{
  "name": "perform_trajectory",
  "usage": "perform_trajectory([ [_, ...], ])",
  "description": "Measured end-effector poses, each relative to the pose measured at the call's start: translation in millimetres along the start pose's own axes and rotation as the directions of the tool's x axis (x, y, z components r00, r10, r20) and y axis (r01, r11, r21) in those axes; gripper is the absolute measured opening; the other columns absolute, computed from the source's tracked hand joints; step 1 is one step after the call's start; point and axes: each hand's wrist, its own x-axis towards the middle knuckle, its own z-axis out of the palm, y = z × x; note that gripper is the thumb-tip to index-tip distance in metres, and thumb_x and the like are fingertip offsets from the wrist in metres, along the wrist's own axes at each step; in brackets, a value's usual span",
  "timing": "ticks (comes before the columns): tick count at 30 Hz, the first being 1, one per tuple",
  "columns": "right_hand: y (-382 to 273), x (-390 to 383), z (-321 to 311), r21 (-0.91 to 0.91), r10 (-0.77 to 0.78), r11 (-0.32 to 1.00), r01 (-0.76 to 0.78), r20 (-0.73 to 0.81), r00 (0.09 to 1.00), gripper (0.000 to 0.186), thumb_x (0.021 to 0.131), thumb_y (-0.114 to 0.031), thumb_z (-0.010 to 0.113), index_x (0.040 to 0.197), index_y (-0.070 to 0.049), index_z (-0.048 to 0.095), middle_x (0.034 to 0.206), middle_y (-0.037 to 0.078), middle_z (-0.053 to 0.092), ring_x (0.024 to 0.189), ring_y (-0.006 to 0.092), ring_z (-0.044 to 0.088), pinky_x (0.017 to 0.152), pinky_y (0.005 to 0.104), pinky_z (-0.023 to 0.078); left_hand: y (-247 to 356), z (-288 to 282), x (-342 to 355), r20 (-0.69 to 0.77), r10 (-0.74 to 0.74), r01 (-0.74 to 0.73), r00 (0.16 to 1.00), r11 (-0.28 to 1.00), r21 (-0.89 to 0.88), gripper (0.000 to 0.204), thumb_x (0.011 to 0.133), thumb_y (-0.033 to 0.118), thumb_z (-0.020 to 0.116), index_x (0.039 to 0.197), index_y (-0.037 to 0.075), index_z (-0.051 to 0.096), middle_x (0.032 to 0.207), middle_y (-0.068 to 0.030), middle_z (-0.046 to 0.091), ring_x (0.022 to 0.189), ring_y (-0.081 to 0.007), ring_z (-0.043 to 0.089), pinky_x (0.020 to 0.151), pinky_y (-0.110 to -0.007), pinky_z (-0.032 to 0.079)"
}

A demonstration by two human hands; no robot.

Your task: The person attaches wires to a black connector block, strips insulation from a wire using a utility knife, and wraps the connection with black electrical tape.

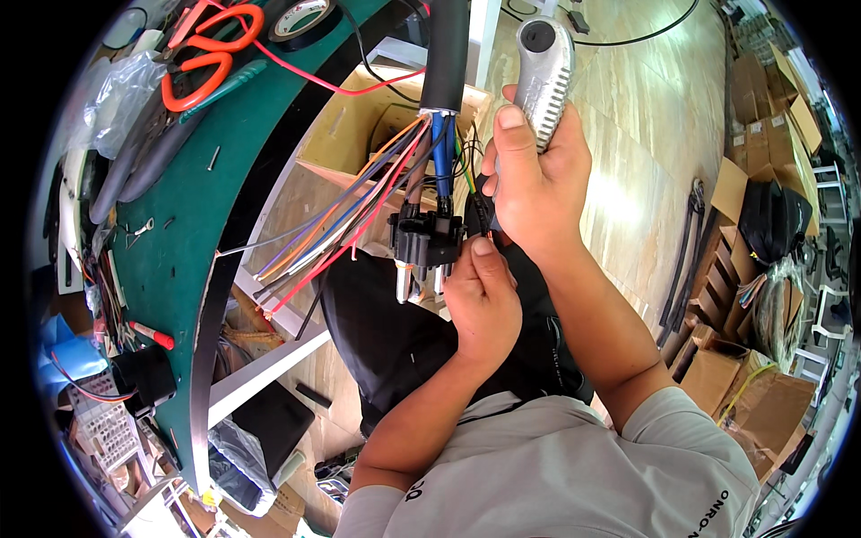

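Note:
My right hand [536, 179] is closed around a silver ribbed tool handle [549, 76] with a black round end, held upright. Below it to the left, my left hand [484, 305] has thumb and fingers closed on the black connector housing [421, 238] and a thin wire at its side. Metal pins point down from the housing. A thick black cable [445, 63] hangs from the top, splitting into blue, brown and several thinner coloured wires [336, 202] that fan down to the left. Part of the tool is hidden behind my fingers.
A green-topped bench [188, 269] at left carries orange-handled scissors [204, 82], tape [298, 18] and loose wires. Behind the cable sits an open wooden box [325, 143]. Cardboard boxes [749, 134] line the right. A dark bin [242, 453] stands under the bench.

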Motion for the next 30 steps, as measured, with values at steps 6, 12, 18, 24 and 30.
perform_trajectory([
  [6,4.3,4.0,5.5,-0.047,0.002,0.999,-0.002,0.009,1.000,0.030,0.096,-0.029,0.060,0.096,0.000,0.049,0.062,0.002,0.056,0.054,0.0078,0.053,0.049,0.0255,0.043,3.4,1.0,0.3,-0.032,0.019,-0.018,0.999,1.000,0.020,0.039,0.105,0.023,0.040,0.077,0.000,0.054,0.054,0.0017,0.042,0.048,-0.0066,0.041,0.045,-0.026,0.033],
  [12,9.6,15.0,9.2,-0.123,-0.085,0.989,0.082,-0.014,0.996,0.032,0.096,-0.031,0.059,0.095,0.000,0.049,0.061,0.004,0.056,0.053,0.0098,0.054,0.050,0.0274,0.045,3.2,2.5,-0.8,-0.045,0.037,-0.034,0.998,0.997,0.068,0.038,0.105,0.023,0.040,0.088,-0.003,0.062,0.053,0.0024,0.041,0.047,-0.0063,0.039,0.046,-0.026,0.033],
  [18,10.3,20.7,12.8,-0.126,-0.072,0.990,0.070,-0.013,0.997,0.035,0.096,-0.033,0.059,0.093,0.000,0.048,0.062,0.005,0.058,0.054,0.0126,0.057,0.051,0.0299,0.046,7.0,0.2,-0.2,-0.011,0.043,-0.041,0.999,0.988,0.149,0.040,0.106,0.026,0.038,0.082,-0.001,0.055,0.057,-0.0007,0.043,0.049,-0.0075,0.042,0.047,-0.025,0.037],
  [24,10.7,21.9,14.2,-0.112,-0.077,0.991,0.075,-0.013,0.997,0.033,0.096,-0.031,0.059,0.092,0.001,0.047,0.061,0.006,0.058,0.054,0.0131,0.058,0.051,0.0297,0.046,7.0,-0.8,0.4,-0.008,0.055,-0.053,0.998,0.984,0.170,0.041,0.106,0.026,0.038,0.088,-0.004,0.060,0.058,-0.0002,0.044,0.050,-0.0072,0.043,0.047,-0.025,0.037],
  [30,11.3,26.8,15.0,-0.150,-0.098,0.984,0.095,-0.016,0.995,0.030,0.095,-0.027,0.059,0.093,0.001,0.048,0.061,0.004,0.058,0.054,0.0122,0.058,0.050,0.0292,0.046,-2.7,-1.4,2.2,-0.012,0.135,-0.128,0.991,0.964,0.231,0.041,0.106,0.026,0.038,0.090,-0.004,0.061,0.059,-0.0002,0.044,0.050,-0.0070,0.043,0.048,-0.024,0.037],
])
